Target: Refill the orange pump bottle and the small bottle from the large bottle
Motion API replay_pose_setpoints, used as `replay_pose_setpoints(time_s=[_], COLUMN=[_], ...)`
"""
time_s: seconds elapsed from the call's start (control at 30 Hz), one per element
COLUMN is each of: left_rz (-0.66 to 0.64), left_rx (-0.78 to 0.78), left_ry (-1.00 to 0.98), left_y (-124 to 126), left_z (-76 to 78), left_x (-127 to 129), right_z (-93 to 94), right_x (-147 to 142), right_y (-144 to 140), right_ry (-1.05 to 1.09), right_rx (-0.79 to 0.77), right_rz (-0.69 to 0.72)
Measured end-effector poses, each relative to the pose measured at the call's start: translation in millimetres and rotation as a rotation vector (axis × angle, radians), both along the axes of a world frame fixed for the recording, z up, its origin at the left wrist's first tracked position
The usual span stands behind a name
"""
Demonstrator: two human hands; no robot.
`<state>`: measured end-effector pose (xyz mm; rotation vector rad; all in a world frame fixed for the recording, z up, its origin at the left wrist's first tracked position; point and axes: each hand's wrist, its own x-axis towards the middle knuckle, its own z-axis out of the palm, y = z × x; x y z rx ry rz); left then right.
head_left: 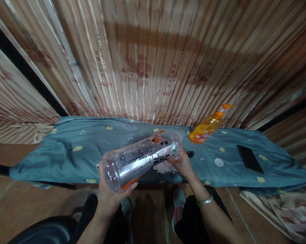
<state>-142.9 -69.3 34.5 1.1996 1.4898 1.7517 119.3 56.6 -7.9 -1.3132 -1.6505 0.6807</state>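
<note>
**Clear bottle held level in 2 hands above a blue-draped table**

The clear plastic bottle [142,157] lies almost on its side in the air, its long axis running from lower left to upper right. Its wide base end points toward the camera and to the left; its far end points away and to the right, toward the orange soap dispenser [207,127]. The far end sits slightly higher than the near one.

The left hand [112,195] cups the base end from below, with the thumb up along the left side and the fingers wrapped under the bottle, their tips showing at the lower right of the base. The right hand [182,162] grips the far end, fingers curled round it from beneath; how tightly they press cannot be told.

The bottle hangs over the near edge of the table [66,152], which is draped in a blue cloth with small pale motifs. Its base end sticks out past that edge, above the person's knees and the brown floor. The cloth to the left of the bottle is bare and wide. To the right lie a small black cap [190,154], a white disc [218,162] and a black phone [249,158], the phone well apart from the hands. A striped curtain closes off the table's far edge.

The bottle is transparent, with a silvery band along its length, dark printed text, and orange touches at both ends.
</note>
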Motion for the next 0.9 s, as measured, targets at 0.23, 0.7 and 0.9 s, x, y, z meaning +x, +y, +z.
replay_pose_setpoints(time_s=[0.23,0.7,0.9], left_rz=[0.001,0.080,0.058], left_rx=[0.003,0.021,-0.048], left_ry=[0.023,-0.054,-0.057], left_y=[1,-1,-1], left_z=[6.3,16.0,13.4], left_x=[2,11,6], right_z=[2.3,2.6,1.9], right_x=[-1,0,0], right_y=[-1,-1,-1], right_ry=[0.004,-0.023,-0.023], right_rx=[-0.016,0.010,-0.015], right_rz=[-0.019,-0.025,-0.026])
